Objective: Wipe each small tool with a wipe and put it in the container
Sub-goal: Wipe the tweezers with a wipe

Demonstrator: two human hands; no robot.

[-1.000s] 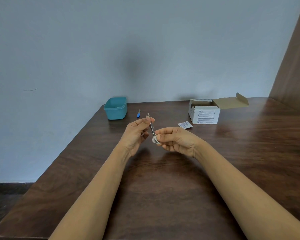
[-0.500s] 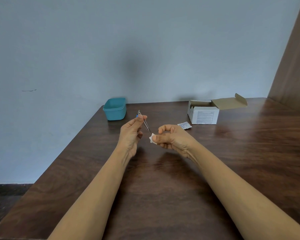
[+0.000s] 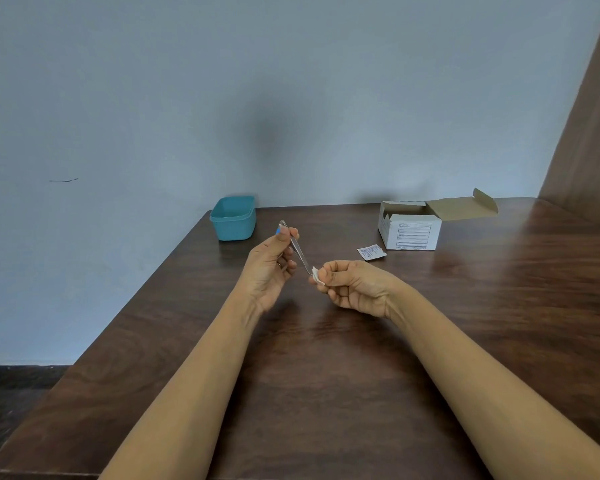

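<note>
My left hand (image 3: 271,271) pinches the upper part of a thin metal tool (image 3: 300,252), which slants down to the right above the table. A small white wipe (image 3: 316,276) is folded around the tool's lower tip, held between the fingers of my right hand (image 3: 354,285). The teal container (image 3: 234,218) stands at the table's far left corner, beyond my left hand. A bit of a blue tool (image 3: 278,231) shows on the table just behind my left fingers, mostly hidden.
An open white cardboard box (image 3: 411,230) with its flap up stands at the back right. A torn wipe sachet (image 3: 371,252) lies in front of it. The dark wooden table (image 3: 326,375) meets a wall behind and a wooden panel at far right.
The tool has tilted further left at its top as my left hand shifted left. The wipe has slid down from the tool's middle to its lower tip.
</note>
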